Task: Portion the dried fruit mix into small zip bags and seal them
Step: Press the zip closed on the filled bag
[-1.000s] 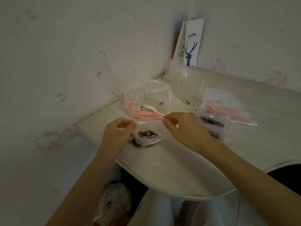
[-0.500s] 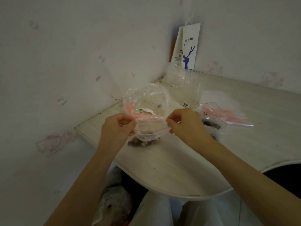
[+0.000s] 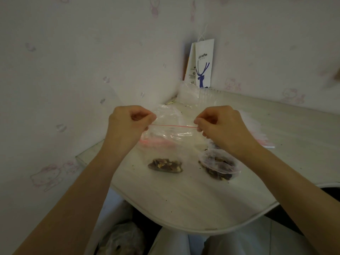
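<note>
The small clear red-lined zip bag (image 3: pixel 171 140) had been pulled up taut, corners clamped in fingers of the left hand (image 3: pixel 128 124) and right hand (image 3: pixel 221 126), seemingly for sealing.

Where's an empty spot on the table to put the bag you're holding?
The near front of the table, between the filled bag and the rounded edge, is bare. So is the far right, beyond the empty bags. The corner by the coffee bag is crowded.

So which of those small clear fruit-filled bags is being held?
The clear red-strip zip bag, pinched at its top corners by left hand and right hand; the other filled bag lies unheld.
</note>
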